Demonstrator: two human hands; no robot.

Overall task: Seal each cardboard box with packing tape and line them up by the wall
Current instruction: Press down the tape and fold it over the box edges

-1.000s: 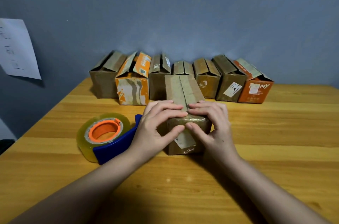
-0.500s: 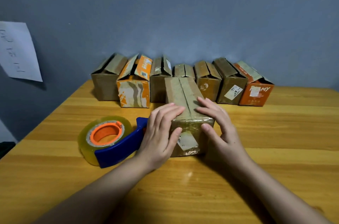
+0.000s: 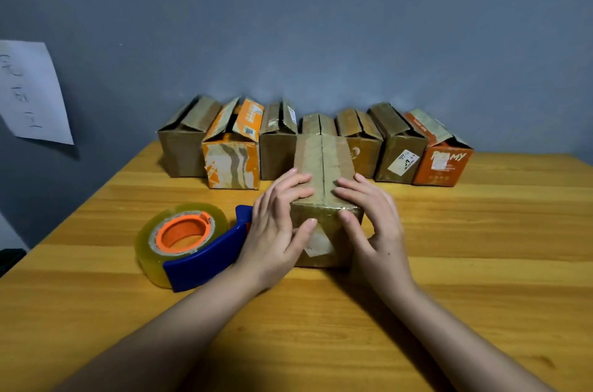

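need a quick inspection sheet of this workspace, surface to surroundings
surface: wooden table, bare wood in front.
job's things: front box lies lengthwise, flaps closed, glossy tape over its near edge; seven boxes in a row by the wall, several with flaps ajar; tape dispenser lies left of the front box.
clutter: nothing seen.
grippers: left hand and right hand press flat on the front box's near end, thumbs on its front face.
cables: nothing seen.
surroundings: grey wall; paper sheet stuck on it at left.
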